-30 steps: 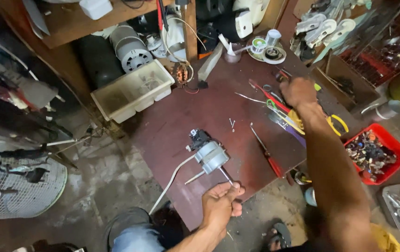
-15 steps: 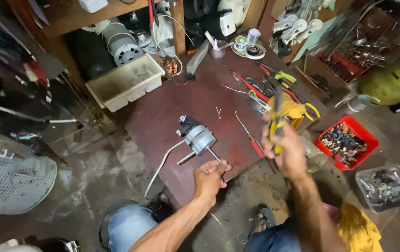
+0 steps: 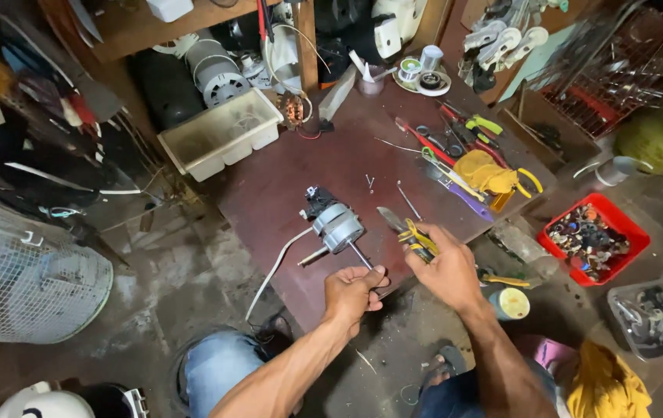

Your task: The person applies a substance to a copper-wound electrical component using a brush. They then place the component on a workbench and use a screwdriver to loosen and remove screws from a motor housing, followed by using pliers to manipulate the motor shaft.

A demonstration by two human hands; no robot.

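Near the board's front edge: left hand [image 3: 353, 294] closed on the fan motor [image 3: 337, 227] shaft, pointing away up-left. Just right, right hand [image 3: 449, 268] gripping yellow-handled pliers [image 3: 407, 230], nose toward motor.

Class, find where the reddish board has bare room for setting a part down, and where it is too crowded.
Bare board lies between the white tray, the fan motor and two small screws. The right side is crowded with pliers and screwdrivers and a yellow cloth. The left hand and right hand, holding pliers, fill the near edge.
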